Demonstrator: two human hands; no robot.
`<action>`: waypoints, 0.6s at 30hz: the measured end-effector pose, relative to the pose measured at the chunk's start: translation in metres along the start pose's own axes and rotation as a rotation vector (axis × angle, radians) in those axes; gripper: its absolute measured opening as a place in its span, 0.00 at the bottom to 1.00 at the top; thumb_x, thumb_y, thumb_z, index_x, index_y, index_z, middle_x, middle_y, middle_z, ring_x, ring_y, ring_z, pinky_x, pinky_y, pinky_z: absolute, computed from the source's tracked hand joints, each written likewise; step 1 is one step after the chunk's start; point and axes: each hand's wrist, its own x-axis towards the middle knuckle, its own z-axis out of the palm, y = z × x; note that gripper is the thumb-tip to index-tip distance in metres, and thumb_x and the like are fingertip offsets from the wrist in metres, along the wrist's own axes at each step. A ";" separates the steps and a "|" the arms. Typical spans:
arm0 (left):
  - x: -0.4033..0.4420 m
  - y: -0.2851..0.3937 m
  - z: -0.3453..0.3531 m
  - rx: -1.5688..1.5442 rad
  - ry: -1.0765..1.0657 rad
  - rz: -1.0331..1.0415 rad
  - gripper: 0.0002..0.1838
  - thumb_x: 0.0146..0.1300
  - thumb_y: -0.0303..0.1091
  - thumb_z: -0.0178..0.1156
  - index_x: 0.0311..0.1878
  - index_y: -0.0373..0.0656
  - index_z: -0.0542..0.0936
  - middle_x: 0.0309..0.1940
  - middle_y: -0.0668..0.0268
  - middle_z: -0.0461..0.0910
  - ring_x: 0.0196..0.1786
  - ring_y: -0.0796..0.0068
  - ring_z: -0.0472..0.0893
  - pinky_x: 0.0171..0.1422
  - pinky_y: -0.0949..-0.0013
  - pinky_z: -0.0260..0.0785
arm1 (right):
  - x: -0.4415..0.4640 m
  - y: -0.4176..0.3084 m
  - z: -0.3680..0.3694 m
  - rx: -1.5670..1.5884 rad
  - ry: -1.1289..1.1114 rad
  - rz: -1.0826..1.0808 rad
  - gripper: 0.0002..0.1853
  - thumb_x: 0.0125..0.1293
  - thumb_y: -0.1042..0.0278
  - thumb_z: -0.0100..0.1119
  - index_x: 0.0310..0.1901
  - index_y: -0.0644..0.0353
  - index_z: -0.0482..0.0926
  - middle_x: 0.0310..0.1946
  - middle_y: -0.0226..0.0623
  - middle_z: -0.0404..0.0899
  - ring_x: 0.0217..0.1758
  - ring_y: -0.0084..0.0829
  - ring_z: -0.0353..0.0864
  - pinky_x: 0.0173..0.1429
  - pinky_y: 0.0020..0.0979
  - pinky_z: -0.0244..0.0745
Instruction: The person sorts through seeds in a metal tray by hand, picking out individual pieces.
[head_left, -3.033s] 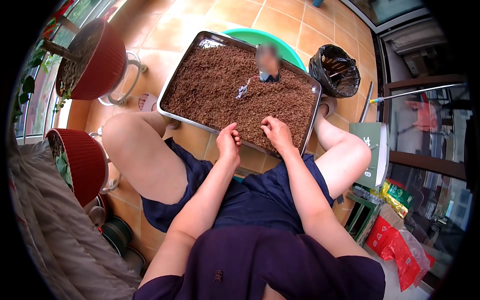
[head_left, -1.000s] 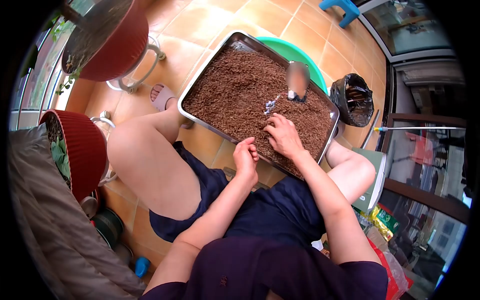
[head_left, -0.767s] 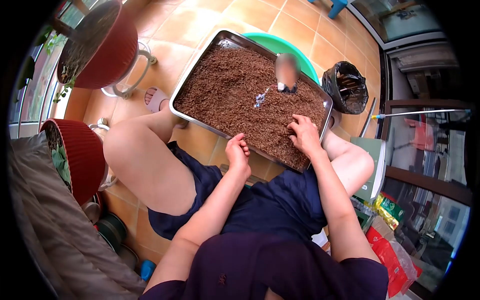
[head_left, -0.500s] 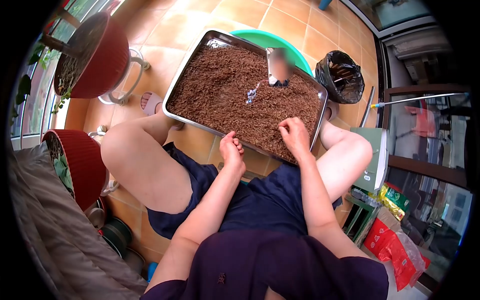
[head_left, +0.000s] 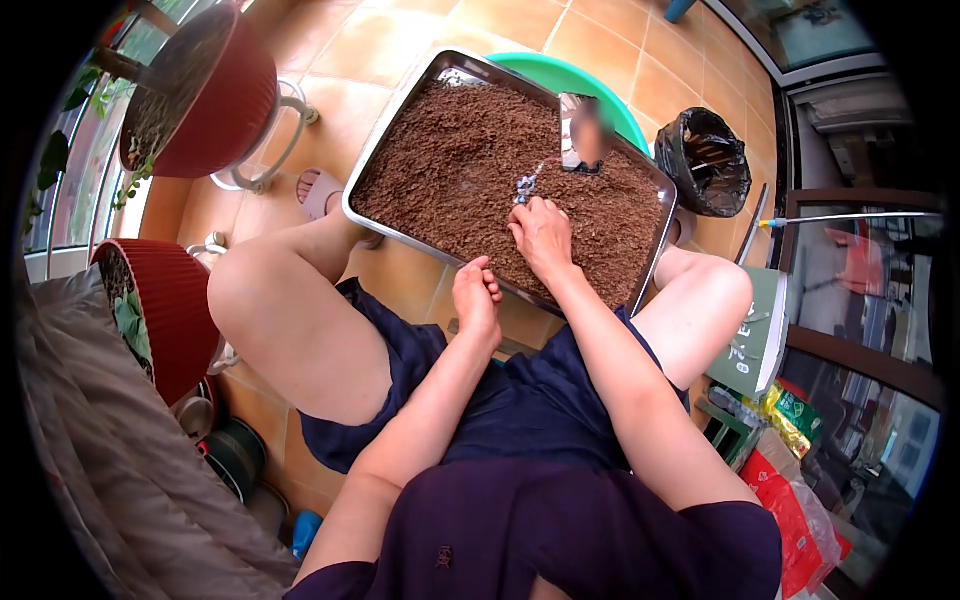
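Note:
A metal tray (head_left: 395, 237) full of brown, crumbly material (head_left: 450, 160) rests in front of my knees. My right hand (head_left: 542, 240) is over the middle of the tray, its fingers bent down and drawn together at the brown material. Whatever its fingertips pinch is hidden. Just beyond them lies a small grey-blue charm (head_left: 525, 187) on a thin strand. The strand runs toward a phone (head_left: 582, 135) with a shiny face, lying on the material. My left hand (head_left: 477, 302) is at the tray's near edge, palm up, fingers curled in; I cannot make out anything inside.
A green basin (head_left: 560, 72) shows behind the tray. A bin with a black bag (head_left: 703, 160) stands to its right. Red flower pots (head_left: 215, 110) are at the left. A green book (head_left: 745, 330) is beside my right knee, near red packaging (head_left: 785, 510).
My right hand has moved left and away from me, from the tray's near right part to just below the charm. The left hand stays curled at the near edge. The view has shifted slightly.

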 end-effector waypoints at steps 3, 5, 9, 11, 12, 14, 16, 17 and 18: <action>0.000 0.001 0.000 -0.021 -0.012 0.012 0.14 0.79 0.36 0.43 0.56 0.40 0.73 0.31 0.71 0.73 0.30 0.82 0.69 0.33 0.76 0.66 | -0.002 0.002 0.004 0.125 0.014 0.113 0.05 0.58 0.67 0.68 0.32 0.55 0.80 0.34 0.37 0.76 0.45 0.41 0.78 0.49 0.45 0.74; -0.001 0.000 0.002 -0.036 -0.003 0.015 0.13 0.79 0.36 0.44 0.56 0.40 0.74 0.32 0.70 0.74 0.30 0.82 0.71 0.34 0.76 0.66 | -0.006 0.006 -0.001 0.284 0.040 0.210 0.05 0.60 0.68 0.66 0.32 0.57 0.80 0.32 0.36 0.78 0.39 0.39 0.80 0.44 0.41 0.76; -0.005 -0.004 0.010 -0.048 -0.033 -0.032 0.12 0.77 0.35 0.46 0.53 0.40 0.76 0.34 0.70 0.77 0.33 0.82 0.74 0.36 0.77 0.67 | -0.021 0.035 0.004 0.871 -0.090 0.514 0.06 0.67 0.66 0.63 0.36 0.59 0.79 0.30 0.32 0.82 0.27 0.25 0.80 0.32 0.27 0.75; -0.005 -0.002 0.011 -0.016 -0.051 -0.058 0.12 0.76 0.35 0.49 0.52 0.40 0.77 0.34 0.70 0.78 0.33 0.82 0.75 0.36 0.78 0.68 | -0.025 0.026 -0.022 1.188 -0.218 0.678 0.06 0.70 0.66 0.62 0.40 0.59 0.78 0.30 0.30 0.82 0.27 0.19 0.78 0.31 0.23 0.74; -0.007 -0.001 0.012 0.000 -0.060 -0.067 0.11 0.75 0.35 0.50 0.51 0.40 0.78 0.34 0.70 0.78 0.33 0.82 0.75 0.36 0.78 0.67 | -0.028 0.024 -0.029 1.236 -0.259 0.694 0.07 0.71 0.65 0.60 0.43 0.58 0.77 0.30 0.28 0.81 0.27 0.16 0.77 0.31 0.19 0.72; -0.010 0.002 0.014 0.033 -0.078 -0.082 0.10 0.74 0.35 0.53 0.49 0.40 0.79 0.33 0.71 0.78 0.32 0.83 0.74 0.37 0.78 0.67 | -0.033 0.022 -0.034 1.282 -0.270 0.698 0.07 0.71 0.65 0.60 0.43 0.58 0.76 0.30 0.27 0.80 0.27 0.15 0.76 0.31 0.18 0.72; -0.011 0.001 0.015 0.045 -0.169 -0.058 0.10 0.72 0.37 0.58 0.48 0.41 0.80 0.32 0.73 0.77 0.32 0.84 0.73 0.36 0.79 0.66 | -0.038 0.020 -0.038 1.295 -0.280 0.663 0.07 0.71 0.65 0.61 0.42 0.58 0.77 0.29 0.27 0.79 0.27 0.16 0.76 0.31 0.19 0.72; -0.012 0.000 0.015 0.051 -0.215 -0.047 0.10 0.71 0.37 0.60 0.47 0.41 0.81 0.32 0.73 0.76 0.32 0.85 0.72 0.36 0.79 0.65 | -0.040 0.019 -0.039 1.284 -0.284 0.626 0.07 0.70 0.65 0.61 0.41 0.59 0.77 0.29 0.27 0.79 0.27 0.16 0.76 0.31 0.20 0.72; -0.010 -0.004 0.018 0.071 -0.232 -0.023 0.10 0.71 0.38 0.62 0.47 0.41 0.81 0.30 0.74 0.76 0.30 0.86 0.71 0.34 0.79 0.64 | -0.043 0.018 -0.040 1.272 -0.289 0.588 0.07 0.70 0.65 0.62 0.41 0.59 0.78 0.28 0.27 0.79 0.27 0.16 0.76 0.31 0.20 0.72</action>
